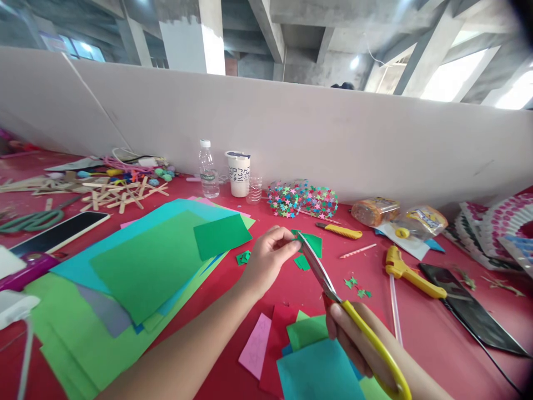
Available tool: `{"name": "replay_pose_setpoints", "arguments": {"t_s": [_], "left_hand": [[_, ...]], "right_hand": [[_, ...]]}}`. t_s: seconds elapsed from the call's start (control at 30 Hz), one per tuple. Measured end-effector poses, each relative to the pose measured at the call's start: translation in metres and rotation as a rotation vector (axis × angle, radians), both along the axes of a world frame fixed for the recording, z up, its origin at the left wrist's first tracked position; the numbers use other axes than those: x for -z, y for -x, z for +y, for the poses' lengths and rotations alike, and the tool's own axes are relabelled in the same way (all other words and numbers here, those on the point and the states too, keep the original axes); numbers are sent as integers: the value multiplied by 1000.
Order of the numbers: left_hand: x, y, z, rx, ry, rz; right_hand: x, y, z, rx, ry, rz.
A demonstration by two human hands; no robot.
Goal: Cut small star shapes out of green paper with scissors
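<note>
My right hand (pixel 345 333) grips a pair of scissors (pixel 318 265) with yellow handles, its blades pointing up and to the left. The blade tips meet the fingertips of my left hand (pixel 268 260), where thumb and forefinger pinch a small piece of green paper (pixel 296 233), mostly hidden. Just beyond and under the tips lies a green paper piece (pixel 315 245), with a smaller green scrap (pixel 302 263) nearer me. Several cut green stars (pixel 351 283) rest to the right of the blades. Left of my left wrist sits a little pile of green cuttings (pixel 243 258).
Large coloured sheets (pixel 154 266) spread on the left; smaller sheets (pixel 320 369) lie in front. A yellow glue gun (pixel 410 272), utility knife (pixel 342 230) and black phone (pixel 470 305) are right. A water bottle (pixel 209 172), white cup (pixel 239 175) and star-covered items (pixel 302 199) line the partition.
</note>
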State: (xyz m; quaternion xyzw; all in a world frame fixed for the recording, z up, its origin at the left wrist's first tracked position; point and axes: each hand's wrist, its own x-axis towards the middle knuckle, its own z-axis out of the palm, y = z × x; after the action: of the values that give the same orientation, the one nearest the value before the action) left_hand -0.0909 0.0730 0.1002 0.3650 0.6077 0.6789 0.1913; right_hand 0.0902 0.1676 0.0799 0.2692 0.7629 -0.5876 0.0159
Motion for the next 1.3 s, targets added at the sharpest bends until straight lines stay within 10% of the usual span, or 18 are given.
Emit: {"name": "replay_pose_setpoints", "arguments": {"t_s": [1.0,1.3], "left_hand": [[4,-3,5,20,-37,-220],[8,-15,5,301,199,-128]], "right_hand": [[9,4,5,113,-47,55],[-5,9,15,283,-124,152]]}}
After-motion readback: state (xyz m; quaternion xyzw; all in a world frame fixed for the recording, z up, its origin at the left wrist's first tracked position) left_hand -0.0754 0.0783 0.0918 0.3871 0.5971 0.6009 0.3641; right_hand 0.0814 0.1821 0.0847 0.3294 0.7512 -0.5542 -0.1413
